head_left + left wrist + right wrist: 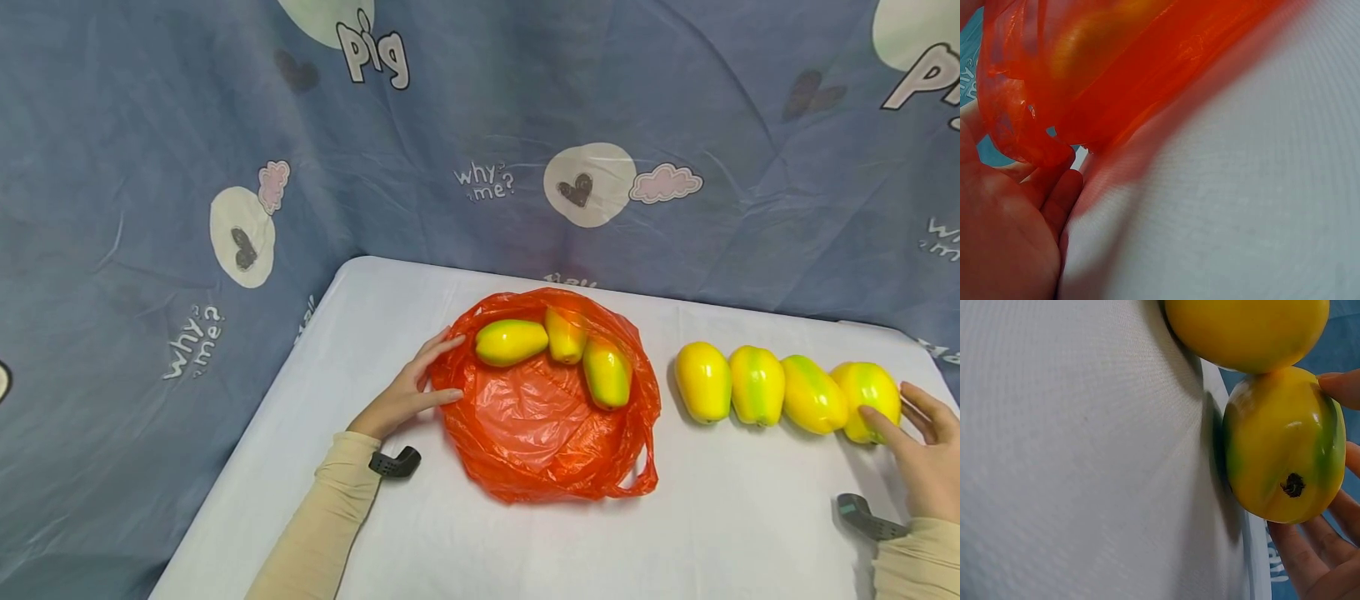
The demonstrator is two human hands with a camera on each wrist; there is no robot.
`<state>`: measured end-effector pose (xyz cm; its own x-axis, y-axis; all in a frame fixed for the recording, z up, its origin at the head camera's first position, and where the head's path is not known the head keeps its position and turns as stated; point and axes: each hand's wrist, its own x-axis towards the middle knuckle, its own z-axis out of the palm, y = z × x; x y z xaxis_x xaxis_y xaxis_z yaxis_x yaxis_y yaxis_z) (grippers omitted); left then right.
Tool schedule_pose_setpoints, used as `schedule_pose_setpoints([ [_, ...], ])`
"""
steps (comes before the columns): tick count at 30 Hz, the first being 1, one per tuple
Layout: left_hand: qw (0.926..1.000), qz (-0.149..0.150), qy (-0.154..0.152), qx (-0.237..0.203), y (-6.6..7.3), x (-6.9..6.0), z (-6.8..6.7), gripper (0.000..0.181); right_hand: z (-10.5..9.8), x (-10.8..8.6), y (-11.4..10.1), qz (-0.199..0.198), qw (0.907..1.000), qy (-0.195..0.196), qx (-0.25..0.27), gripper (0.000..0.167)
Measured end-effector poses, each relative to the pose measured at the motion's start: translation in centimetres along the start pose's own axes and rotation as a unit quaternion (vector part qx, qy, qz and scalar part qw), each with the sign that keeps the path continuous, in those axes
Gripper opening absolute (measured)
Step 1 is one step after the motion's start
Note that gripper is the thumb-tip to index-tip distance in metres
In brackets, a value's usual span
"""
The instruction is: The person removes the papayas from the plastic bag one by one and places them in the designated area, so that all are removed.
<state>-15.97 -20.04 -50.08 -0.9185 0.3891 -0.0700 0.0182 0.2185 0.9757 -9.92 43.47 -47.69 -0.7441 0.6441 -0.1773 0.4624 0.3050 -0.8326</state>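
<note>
Well, we see the left hand (405, 392) with fingers outstretched against the left side of the red bag (502, 471), while the right hand (928, 457) grips the end fruit (866, 387) of the row, on the table (600, 550) to the bag's right. We judge its glossy skin could slip, or a nudge roll the neighbouring fruit (813, 396). On the backdrop (420, 225) we read "pig" and "why me?".

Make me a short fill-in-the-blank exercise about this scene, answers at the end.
1. The number of fruits in the red bag is ____.
2. Beside the bag, the row on the table has ____ fruits.
3. The ____ hand holds the fruit at the row's end.
4. The left hand touches the red ____.
Missing words: three; four; right; bag.
</note>
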Motion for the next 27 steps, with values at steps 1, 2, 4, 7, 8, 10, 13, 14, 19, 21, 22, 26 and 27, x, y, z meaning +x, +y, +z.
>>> schedule_pose_setpoints([
  [1, 1.0, 0.001, -0.001, -0.001, 0.0, 0.0, 0.0, 0.078, 0.0, 0.0, 0.0, 0.001, 1.0, 0.0, 0.001, 0.07],
  [2, 1.0, 0.002, -0.001, -0.001, 0.0, 0.0, 0.0, 0.078, 0.0, 0.0, 0.0, 0.001, 1.0, 0.0, -0.001, 0.07],
  [4, 1.0, 0.004, -0.002, -0.001, 0.0, 0.0, 0.0, 0.077, 0.0, 0.0, -0.1, 0.004, 1.0, 0.001, -0.001, 0.07],
  [7, 1.0, 0.003, -0.003, 0.0, -0.1, 0.0, 0.0, 0.077, 0.0, -0.1, -0.1, 0.009, 0.9999, 0.008, -0.004, 0.07],
  [8, 1.0, 0.003, -0.003, 0.0, -0.1, 0.0, 0.0, 0.077, 0.0, -0.1, -0.1, 0.008, 0.9999, 0.011, -0.003, 0.069],
  [10, 1.0, 0.003, -0.003, 0.001, -0.1, 0.0, 0.0, 0.077, 0.1, -0.1, -0.2, 0.011, 0.9997, 0.019, 0.011, 0.069],
  [13, 1.0, 0.003, -0.002, 0.001, 0.0, 0.0, 0.0, 0.077, 0.1, -0.2, -0.3, 0.017, 0.9989, 0.027, 0.033, 0.068],
  [14, 1.0, 0.002, -0.003, 0.001, 0.0, 0.0, 0.0, 0.077, 0.2, -0.2, -0.4, 0.02, 0.9988, 0.03, 0.035, 0.067],
  [19, 1.0, 0.0, -0.002, 0.001, 0.0, 0.0, 0.0, 0.077, 0.3, -0.4, -0.7, 0.014, 0.9968, 0.067, 0.042, 0.064],
  [21, 1.0, 0.0, -0.001, 0.002, -0.1, 0.1, 0.1, 0.077, 0.5, -0.6, -0.8, -0.001, 0.9949, 0.088, 0.049, 0.061],
  [22, 1.0, 0.0, -0.001, 0.002, -0.1, 0.1, 0.1, 0.077, 0.5, -0.7, -0.8, -0.007, 0.9939, 0.097, 0.051, 0.061],
  [26, 1.0, -0.001, 0.001, 0.002, 0.0, 0.0, 0.0, 0.077, 0.6, -1.2, -1.3, -0.021, 0.9929, 0.114, 0.025, 0.059],
  [27, 1.0, -0.002, 0.001, 0.001, 0.1, 0.0, 0.0, 0.077, 0.7, -1.3, -1.4, -0.019, 0.993, 0.115, 0.023, 0.059],
])
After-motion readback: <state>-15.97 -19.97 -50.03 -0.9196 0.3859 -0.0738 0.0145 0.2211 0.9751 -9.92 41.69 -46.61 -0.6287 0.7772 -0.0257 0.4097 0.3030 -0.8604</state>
